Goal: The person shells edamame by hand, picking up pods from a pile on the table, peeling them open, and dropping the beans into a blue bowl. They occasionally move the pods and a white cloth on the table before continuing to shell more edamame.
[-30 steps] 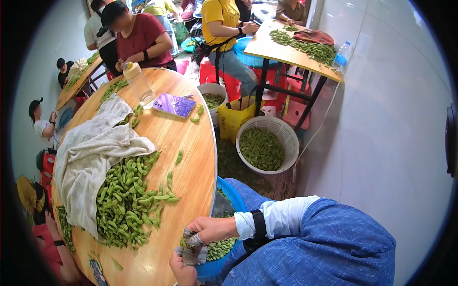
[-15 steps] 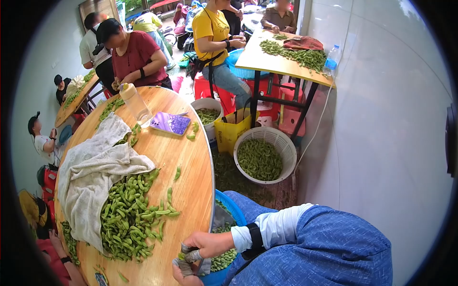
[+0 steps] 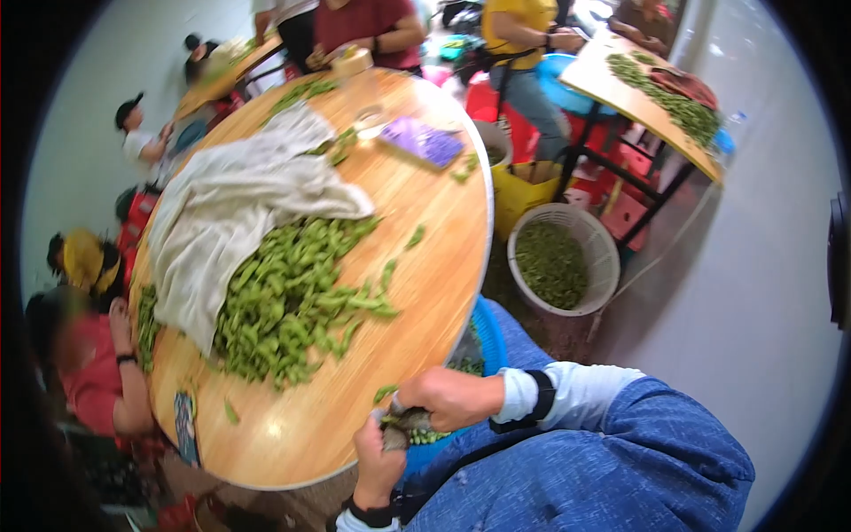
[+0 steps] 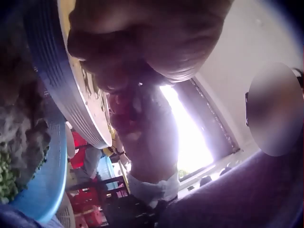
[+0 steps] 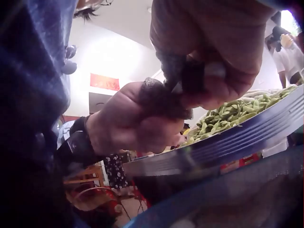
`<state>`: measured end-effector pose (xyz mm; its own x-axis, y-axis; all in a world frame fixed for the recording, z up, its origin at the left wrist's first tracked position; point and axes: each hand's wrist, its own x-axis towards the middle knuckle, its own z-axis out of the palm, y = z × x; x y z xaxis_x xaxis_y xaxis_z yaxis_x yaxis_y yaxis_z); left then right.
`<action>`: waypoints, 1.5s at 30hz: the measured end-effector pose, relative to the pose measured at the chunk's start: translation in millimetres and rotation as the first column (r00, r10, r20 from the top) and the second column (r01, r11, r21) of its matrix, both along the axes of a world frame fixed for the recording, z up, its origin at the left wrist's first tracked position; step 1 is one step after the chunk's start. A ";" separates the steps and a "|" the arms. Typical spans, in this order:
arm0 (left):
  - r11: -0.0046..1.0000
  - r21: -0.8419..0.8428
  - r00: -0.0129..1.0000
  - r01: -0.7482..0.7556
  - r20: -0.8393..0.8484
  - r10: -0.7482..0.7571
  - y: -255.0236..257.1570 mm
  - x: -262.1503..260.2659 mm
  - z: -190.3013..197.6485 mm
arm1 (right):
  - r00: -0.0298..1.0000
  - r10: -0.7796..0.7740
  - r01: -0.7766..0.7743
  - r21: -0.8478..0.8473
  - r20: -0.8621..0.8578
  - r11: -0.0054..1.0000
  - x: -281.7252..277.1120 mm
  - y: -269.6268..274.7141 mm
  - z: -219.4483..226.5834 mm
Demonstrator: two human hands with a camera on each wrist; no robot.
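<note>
My left hand (image 3: 379, 463) and right hand (image 3: 450, 399) meet over the blue basin (image 3: 493, 341), thumbs and fingertips close together. Grey tape wraps their thumbs and some fingers. Between the fingertips a bit of green edamame pod shows, pinched by both hands; most of it is hidden. Another green pod (image 3: 385, 393) shows at the table's edge, right beside my right hand. Shelled green beans (image 3: 429, 436) lie in the basin below. On the round wooden table (image 3: 425, 293) is a heap of edamame pods (image 3: 282, 297), partly under a pale cloth (image 3: 239, 208).
A purple phone (image 3: 421, 142) and a clear bottle (image 3: 359, 89) stand farther back on the table. A white basket (image 3: 605, 257) of green pods sits on the floor, near a second table (image 3: 612, 75). A white wall (image 3: 753, 266) rises on the right. Several people work around.
The head view has swung left, so table and hands appear farther right. Both hands stay together over the basin; a pod now shows beside the right hand at the table's edge.
</note>
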<state>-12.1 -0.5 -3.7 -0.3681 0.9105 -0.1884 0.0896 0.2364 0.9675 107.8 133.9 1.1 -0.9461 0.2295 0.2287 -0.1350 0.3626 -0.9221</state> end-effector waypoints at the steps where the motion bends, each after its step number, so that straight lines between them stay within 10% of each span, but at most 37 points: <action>1: 1.000 0.028 1.000 0.003 -0.016 -0.003 -1.0 0.9 -2.7 | 1.000 -0.003 0.002 0.043 0.022 0.999 0.5 -0.6 2.7; 4: 1.000 0.017 0.986 -0.017 0.168 0.014 -1.7 4.4 -4.6 | 0.997 -0.073 0.070 0.065 0.037 0.995 5.6 -1.9 4.9; 9: 0.990 0.023 0.966 0.139 -0.224 -0.131 -2.8 0.9 -1.6 | 0.931 -0.342 0.331 0.101 0.130 0.938 56.8 54.2 23.3; 12: 0.972 -0.236 0.749 0.022 -0.640 -0.172 21.2 -15.7 42.7 | 0.648 -0.745 0.607 0.484 0.158 0.630 106.1 98.3 14.2; 14: 0.995 -0.099 0.556 0.010 -0.827 -0.088 43.7 -32.8 41.5 | 0.564 -0.820 0.707 0.453 0.102 0.543 130.5 110.0 -3.9; 17: 0.999 0.005 0.278 0.048 -0.961 -0.008 79.6 -55.3 25.7 | 0.608 -0.779 0.734 0.263 0.155 0.626 130.9 99.7 -2.8; 24: 0.983 -0.167 0.203 0.072 -0.963 -0.178 100.9 -69.0 15.8 | 0.849 -0.521 0.529 -0.191 0.093 0.827 91.5 72.5 0.7; 27: 0.993 0.053 0.525 0.101 -0.851 -0.008 86.6 -81.2 6.6 | 0.902 -0.417 0.430 -0.328 0.111 0.841 66.1 60.2 5.6; 29: 1.000 -0.004 0.983 -0.010 -0.185 0.009 71.9 -72.7 24.6 | 0.936 -0.325 0.351 -0.437 0.137 0.828 46.6 47.5 8.1; 31: 0.995 -0.017 0.902 -0.096 0.422 0.095 61.4 -54.5 44.6 | 0.968 -0.221 0.248 -0.525 0.116 0.814 27.8 37.2 9.1; 34: 0.995 -0.020 0.779 -0.097 0.621 0.088 39.9 -45.4 35.1 | 0.989 -0.113 0.149 -0.617 0.098 0.773 5.7 25.6 10.3; 45: 0.998 -0.057 0.731 0.036 0.682 0.012 21.5 -33.6 35.4 | 0.987 0.005 0.114 -0.709 0.163 0.696 -3.0 8.6 21.6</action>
